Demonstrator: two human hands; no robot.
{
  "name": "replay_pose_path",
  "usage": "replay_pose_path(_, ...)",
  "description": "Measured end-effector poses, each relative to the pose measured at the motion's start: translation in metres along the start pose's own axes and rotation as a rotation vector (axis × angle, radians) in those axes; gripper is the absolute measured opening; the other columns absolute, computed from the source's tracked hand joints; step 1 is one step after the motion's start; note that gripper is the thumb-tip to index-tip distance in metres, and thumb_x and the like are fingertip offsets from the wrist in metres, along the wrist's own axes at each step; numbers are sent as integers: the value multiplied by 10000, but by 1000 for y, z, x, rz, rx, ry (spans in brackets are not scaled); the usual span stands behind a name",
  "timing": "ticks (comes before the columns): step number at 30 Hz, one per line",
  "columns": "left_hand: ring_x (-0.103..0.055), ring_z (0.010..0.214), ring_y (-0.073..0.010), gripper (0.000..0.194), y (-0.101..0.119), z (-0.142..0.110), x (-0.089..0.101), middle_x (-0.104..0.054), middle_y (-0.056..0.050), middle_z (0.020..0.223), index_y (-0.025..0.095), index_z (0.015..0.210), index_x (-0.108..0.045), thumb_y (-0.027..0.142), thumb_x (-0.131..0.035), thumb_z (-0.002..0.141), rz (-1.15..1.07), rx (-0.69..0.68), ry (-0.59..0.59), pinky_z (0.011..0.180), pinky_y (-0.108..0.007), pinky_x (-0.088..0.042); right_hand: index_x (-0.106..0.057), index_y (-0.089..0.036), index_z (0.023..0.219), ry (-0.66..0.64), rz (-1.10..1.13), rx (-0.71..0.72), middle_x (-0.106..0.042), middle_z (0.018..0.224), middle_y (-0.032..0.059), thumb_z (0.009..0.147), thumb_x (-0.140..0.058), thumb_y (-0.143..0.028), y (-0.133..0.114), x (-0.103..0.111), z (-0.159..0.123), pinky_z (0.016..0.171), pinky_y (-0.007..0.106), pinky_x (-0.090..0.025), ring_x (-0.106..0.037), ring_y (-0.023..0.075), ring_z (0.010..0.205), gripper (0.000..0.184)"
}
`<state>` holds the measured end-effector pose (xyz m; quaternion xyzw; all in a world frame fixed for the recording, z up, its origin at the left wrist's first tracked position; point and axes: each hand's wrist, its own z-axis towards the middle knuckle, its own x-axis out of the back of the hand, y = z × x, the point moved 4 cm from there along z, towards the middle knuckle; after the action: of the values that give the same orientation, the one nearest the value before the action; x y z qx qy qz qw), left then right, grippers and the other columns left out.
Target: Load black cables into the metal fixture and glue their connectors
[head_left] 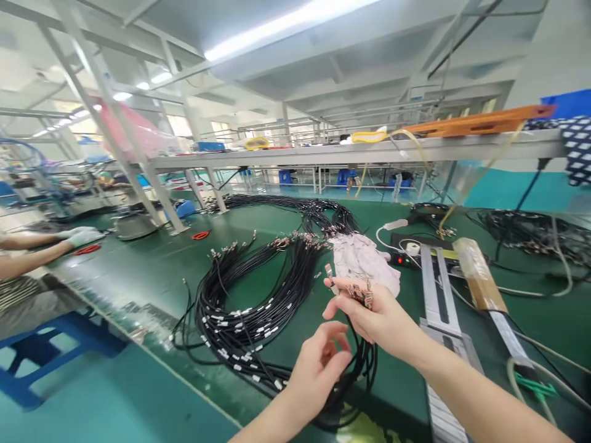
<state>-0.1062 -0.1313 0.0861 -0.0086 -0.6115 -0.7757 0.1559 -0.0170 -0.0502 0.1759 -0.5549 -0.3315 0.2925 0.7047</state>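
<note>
My right hand (381, 320) is closed around the ends of several black cables, and their small coppery connectors (360, 294) stick up between its fingers. One connector (329, 271) rises beyond the fingertips. The cables (367, 369) hang down below that hand toward the table. Just left of it is my left hand (318, 366), its fingers curled in toward the thumb; what they hold, if anything, is hidden. Beyond my hands lies a big looped bundle of black cables (258, 326) with white labels and metal ends. A crumpled pale cloth (362, 261) touches the bundle's far right side.
On the right are a metal ruler-like fixture (436, 295), a power strip (401, 260) with a red light and a taped handle (478, 274). A shelf (295, 159) crosses behind. At the left, a co-worker's gloved hands (83, 235) rest on the green table (152, 271) near a blue stool (60, 344).
</note>
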Motion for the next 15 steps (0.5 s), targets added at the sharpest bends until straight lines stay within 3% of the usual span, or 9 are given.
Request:
replay_pose_path(1, -429, 464, -57, 128, 7, 9, -4, -509, 34, 633, 161, 881, -537, 268, -493, 826, -71, -2, 37, 454, -171, -372, -587, -172, 1119, -14, -34, 7, -690, 811, 44, 842, -509, -377, -4, -5, 4, 341, 211, -255, -335, 26, 352, 354)
replay_pose_path(3, -364, 389, -47, 183, 15, 21, -9, -413, 70, 502, 159, 748, -507, 327, -513, 821, -207, -2, 91, 399, -168, -310, -611, -176, 1074, -27, -85, 10, -696, 809, 41, 836, -515, -374, -10, -12, 12, 339, 204, -270, -336, 26, 360, 324)
replay_pose_path(6, -351, 360, -48, 245, 19, 28, 0, -399, 80, 461, 160, 750, -509, 394, -546, 812, -337, -28, 119, 370, -169, -278, -606, -166, 1061, 3, -105, -13, -702, 884, 64, 787, -575, -358, -18, -16, 19, 328, 203, -281, -362, 26, 367, 336)
replay_pose_path(11, -379, 413, -22, 198, 30, 29, 67, -566, 20, 695, 166, 850, -542, 356, -493, 873, -239, -210, 488, 400, -159, -287, -550, -184, 1150, 209, 89, 37, -669, 1051, 123, 741, -627, -374, -33, -2, 22, 311, 214, -233, -302, -2, 327, 458)
replay_pose_path(13, -378, 414, -21, 189, 35, 31, 81, -576, 12, 689, 156, 870, -572, 337, -520, 858, -195, -229, 421, 406, -162, -287, -559, -197, 1142, 249, 150, 57, -677, 1023, 119, 696, -675, -352, -37, 2, 23, 309, 214, -216, -279, -7, 322, 486)
replay_pose_path(15, -393, 413, -30, 205, 37, 32, 81, -588, 1, 662, 144, 860, -592, 340, -535, 843, -231, -197, 284, 408, -171, -297, -583, -209, 1123, 241, 144, 68, -679, 1010, 112, 655, -713, -332, -40, 2, 25, 305, 215, -209, -274, -7, 323, 501)
